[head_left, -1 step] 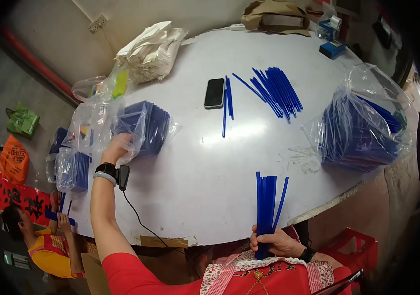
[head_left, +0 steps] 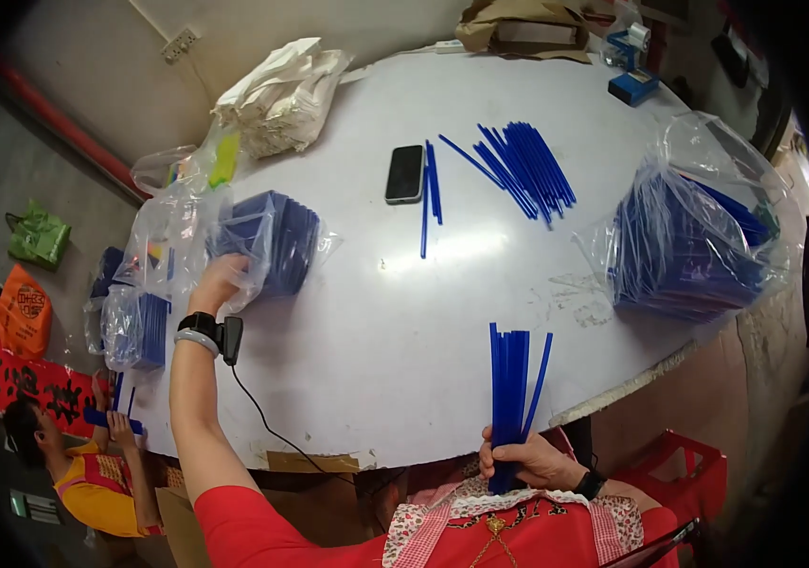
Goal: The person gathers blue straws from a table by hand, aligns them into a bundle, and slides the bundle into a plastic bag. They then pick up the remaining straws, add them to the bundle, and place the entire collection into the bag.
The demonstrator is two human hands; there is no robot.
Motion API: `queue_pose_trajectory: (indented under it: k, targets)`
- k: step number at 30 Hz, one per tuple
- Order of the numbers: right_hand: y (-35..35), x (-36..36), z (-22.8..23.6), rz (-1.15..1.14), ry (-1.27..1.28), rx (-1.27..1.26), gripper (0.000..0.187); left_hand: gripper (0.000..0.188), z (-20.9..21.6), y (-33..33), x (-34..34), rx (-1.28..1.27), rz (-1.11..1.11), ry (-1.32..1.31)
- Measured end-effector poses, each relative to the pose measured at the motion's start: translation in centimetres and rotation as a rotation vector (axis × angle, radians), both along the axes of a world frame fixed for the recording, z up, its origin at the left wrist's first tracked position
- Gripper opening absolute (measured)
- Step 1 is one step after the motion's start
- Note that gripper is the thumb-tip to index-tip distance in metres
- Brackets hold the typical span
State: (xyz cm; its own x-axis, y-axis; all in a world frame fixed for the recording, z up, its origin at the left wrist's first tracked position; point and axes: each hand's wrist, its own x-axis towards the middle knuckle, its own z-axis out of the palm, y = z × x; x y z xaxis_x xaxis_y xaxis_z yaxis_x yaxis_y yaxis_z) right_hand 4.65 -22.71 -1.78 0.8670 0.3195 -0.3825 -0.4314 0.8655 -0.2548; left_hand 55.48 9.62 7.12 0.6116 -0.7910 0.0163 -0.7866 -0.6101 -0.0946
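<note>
My right hand (head_left: 529,462) is closed around a bundle of flat blue plastic strips (head_left: 510,393) near the table's front edge. The strips stand upright, and one leans out to the right. At the left, my left hand (head_left: 224,277) reaches to a clear plastic bag (head_left: 251,275) around a stack of blue plastic pieces (head_left: 281,237). Its fingers are partly hidden by the plastic and the stack, so their grip does not show. A black band and a grey ring sit on the left wrist, and a small black device with a cable is beside them.
Loose blue strips (head_left: 529,170) lie spread on the white table (head_left: 376,331), a few more beside a phone (head_left: 405,174). A large bag of blue pieces (head_left: 688,246) stands at the right. White bundles (head_left: 281,99) lie at the back left. A co-worker (head_left: 92,473) handles blue pieces.
The whole view has shifted slightly. Both hands keep their places, the right still around the strips and the left still at the bag.
</note>
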Motion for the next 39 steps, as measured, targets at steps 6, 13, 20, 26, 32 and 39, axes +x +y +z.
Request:
queue_pose_trajectory:
  k: [6, 13, 20, 26, 32, 39]
  targets:
    - [-0.2, -0.8, 0.4, -0.053, -0.068, -0.034, 0.03, 0.021, 1.4, 2.3, 0.1, -0.17, 0.085, -0.218]
    - [-0.4, -1.1, 1.0, -0.052, -0.108, -0.116, 0.026, 0.033, 13.7, -3.5, -10.7, -1.052, 0.254, -0.739]
    - [0.2, -2.1, 2.1, 0.003, -0.096, -0.256, 0.025, 0.021, 4.9, -14.0, -34.7, -1.249, 0.221, 0.99]
    - [-0.5, -4.6, 1.0, 0.065, -0.058, -0.231, 0.028, 0.024, -3.2, -16.9, -43.8, -1.242, 0.474, 1.545]
    - [-0.9, -6.3, 0.4, 0.082, -0.031, -0.13, 0.037, 0.032, -4.4, -16.9, -47.5, -1.25, 0.512, 1.791]
    - [-1.4, -6.5, 0.9, 0.137, -0.035, -0.137, 0.042, 0.036, -3.5, -17.3, -47.5, -1.277, 0.624, 1.811]
